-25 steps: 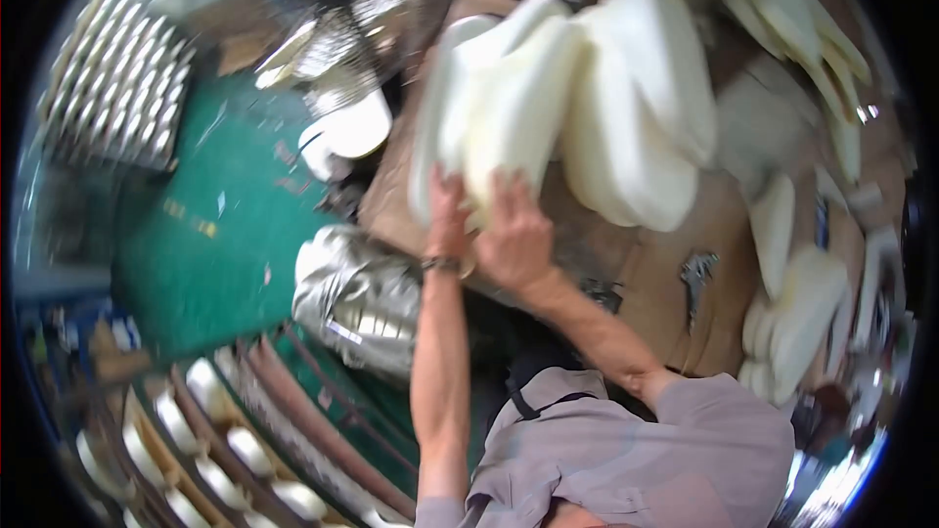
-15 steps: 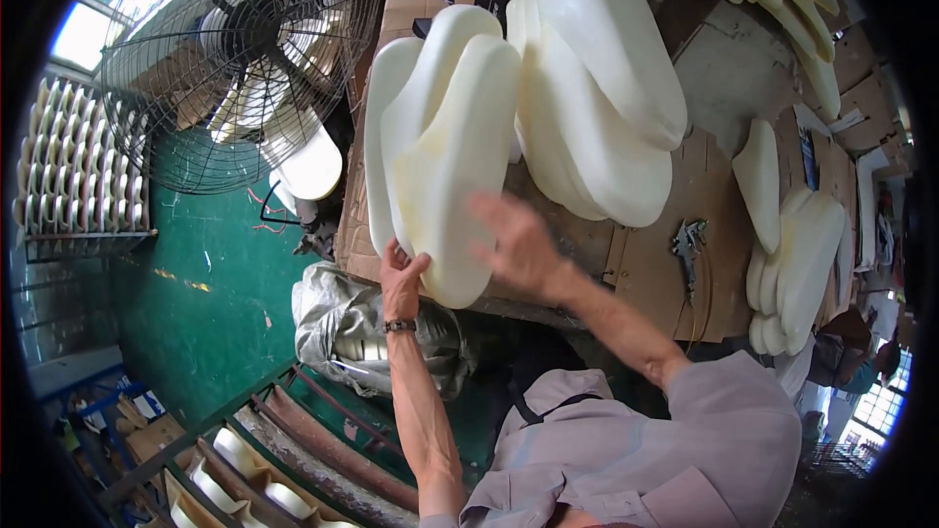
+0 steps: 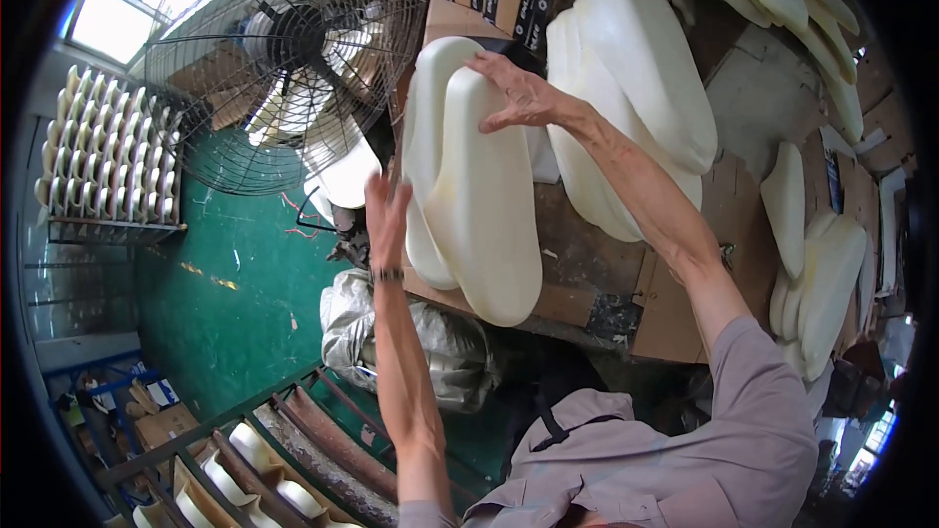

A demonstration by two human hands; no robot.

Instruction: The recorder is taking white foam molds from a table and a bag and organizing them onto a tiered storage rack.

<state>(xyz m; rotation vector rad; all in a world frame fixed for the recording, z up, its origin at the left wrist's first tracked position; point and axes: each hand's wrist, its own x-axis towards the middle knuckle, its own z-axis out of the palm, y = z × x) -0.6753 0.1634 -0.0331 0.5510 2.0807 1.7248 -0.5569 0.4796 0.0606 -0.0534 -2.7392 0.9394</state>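
Note:
Two long, cream-white moulded foam pads lie overlapping on the bench in front of me, the front pad partly covering the rear pad. My right hand is at the front pad's upper end, its fingers reaching over the top edge and the thumb against the face. Beside the rear pad's left edge, my left hand is raised with its fingers apart and holds nothing. What lies beneath the pads is hidden.
A larger pad stack lies to the right, with more pads at far right. Cardboard covers the bench. A caged fan stands at the back left. A wrapped bundle and a rack are below.
My left hand has let go of the pads' lower end and moved up-left. My right hand has moved up to the front pad's upper end. Two pads show where three overlapped.

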